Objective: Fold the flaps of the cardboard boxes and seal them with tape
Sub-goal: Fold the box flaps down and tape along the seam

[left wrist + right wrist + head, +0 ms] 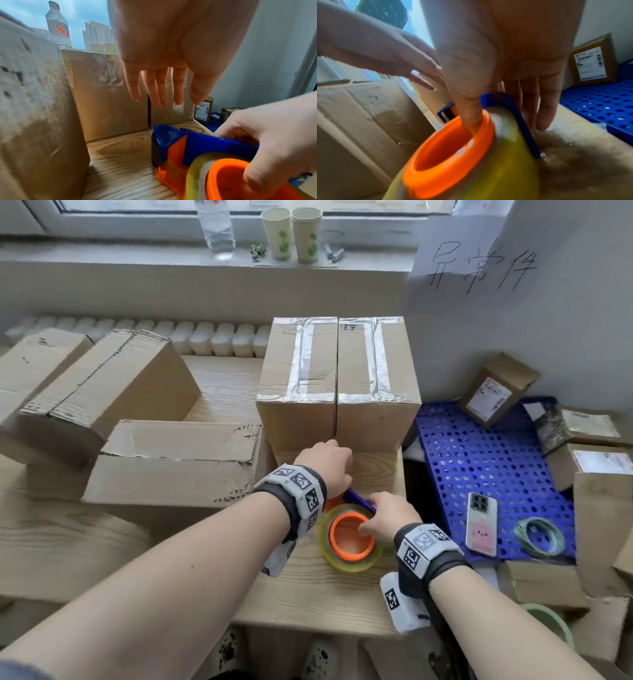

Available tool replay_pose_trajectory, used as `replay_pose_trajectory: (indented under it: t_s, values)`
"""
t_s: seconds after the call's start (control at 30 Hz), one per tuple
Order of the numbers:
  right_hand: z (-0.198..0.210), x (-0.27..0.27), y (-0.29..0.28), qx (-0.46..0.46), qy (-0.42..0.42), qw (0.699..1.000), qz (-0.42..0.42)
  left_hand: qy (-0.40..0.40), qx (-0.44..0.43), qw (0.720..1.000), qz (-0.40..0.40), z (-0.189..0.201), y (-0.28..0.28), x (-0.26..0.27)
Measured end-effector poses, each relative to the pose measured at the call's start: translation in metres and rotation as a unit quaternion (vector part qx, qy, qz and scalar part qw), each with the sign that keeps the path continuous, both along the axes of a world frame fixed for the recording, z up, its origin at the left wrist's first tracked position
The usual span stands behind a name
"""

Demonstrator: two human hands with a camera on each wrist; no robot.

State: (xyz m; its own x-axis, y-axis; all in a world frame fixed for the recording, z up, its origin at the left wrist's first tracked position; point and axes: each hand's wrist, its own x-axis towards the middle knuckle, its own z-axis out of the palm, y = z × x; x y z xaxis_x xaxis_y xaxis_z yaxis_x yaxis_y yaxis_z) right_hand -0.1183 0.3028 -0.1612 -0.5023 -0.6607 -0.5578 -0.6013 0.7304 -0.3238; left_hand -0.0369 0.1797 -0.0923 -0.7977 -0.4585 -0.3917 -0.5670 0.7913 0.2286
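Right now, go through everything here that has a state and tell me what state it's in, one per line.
Two upright boxes: flaps shut, taped.
Front box: flaps closed, no tape visible.
Tape dispenser: on the table, roll loaded.
Right hand: grips the dispenser, thumb inside the orange core.
Left hand: fingers straight, holding nothing.
Water bottle: upright on the sill.

Handwritten "异常件" on the white paper sheet (479, 265) on the wall; parcel labels too small to read.

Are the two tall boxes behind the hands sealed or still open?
Sealed: both tall boxes have their top flaps closed flat, with clear tape strips across the tops.
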Motion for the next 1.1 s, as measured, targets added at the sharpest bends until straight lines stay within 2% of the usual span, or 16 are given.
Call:
replay_pose_trajectory:
  t_s: [0.13, 0.3, 0.53, 0.7, 0.83, 0.9, 0.93, 1.0, 1.07, 1.1]
  values:
    - [-0.001, 0.002, -0.003, 0.002, 0.033, 0.999, 0.019, 0.024, 0.003, 0.999, 0.024, 0.002, -0.006, -0.002]
    - [0.018, -0.007, -0.002, -0.034, 0.011, 0.999, -0.021, 0.084, -0.007, 0.995, 0.052, 0.018, -0.019, -0.005]
    - [0.074, -0.008, 0.001, -0.116, -0.039, 0.991, -0.059, 0.156, -0.033, 0.984, 0.077, 0.052, -0.035, 0.007]
    - [0.114, 0.01, -0.012, -0.163, 0.019, 0.985, -0.056, 0.18, -0.034, 0.972, 0.146, 0.072, -0.057, 0.043]
    - [0.142, 0.033, -0.032, -0.187, 0.054, 0.98, -0.044, 0.151, -0.033, 0.968, 0.199, 0.085, -0.078, 0.084]
    - [0.155, 0.049, -0.044, -0.205, 0.076, 0.975, -0.031, 0.15, 0.032, 0.959, 0.24, 0.086, -0.089, 0.1]
    - [0.161, 0.056, -0.05, -0.214, 0.087, 0.973, -0.024, 0.165, 0.113, 0.942, 0.269, 0.086, -0.092, 0.107]
    - [0.172, 0.071, -0.062, -0.227, 0.094, 0.969, -0.012, 0.204, 0.294, 0.872, 0.333, 0.092, -0.094, 0.118]
    - [0.18, 0.085, -0.072, -0.232, 0.099, 0.968, -0.002, 0.25, 0.386, 0.805, 0.375, 0.1, -0.096, 0.132]
    - [0.183, 0.092, -0.076, -0.235, 0.104, 0.966, 0.001, 0.268, 0.408, 0.784, 0.384, 0.103, -0.1, 0.139]
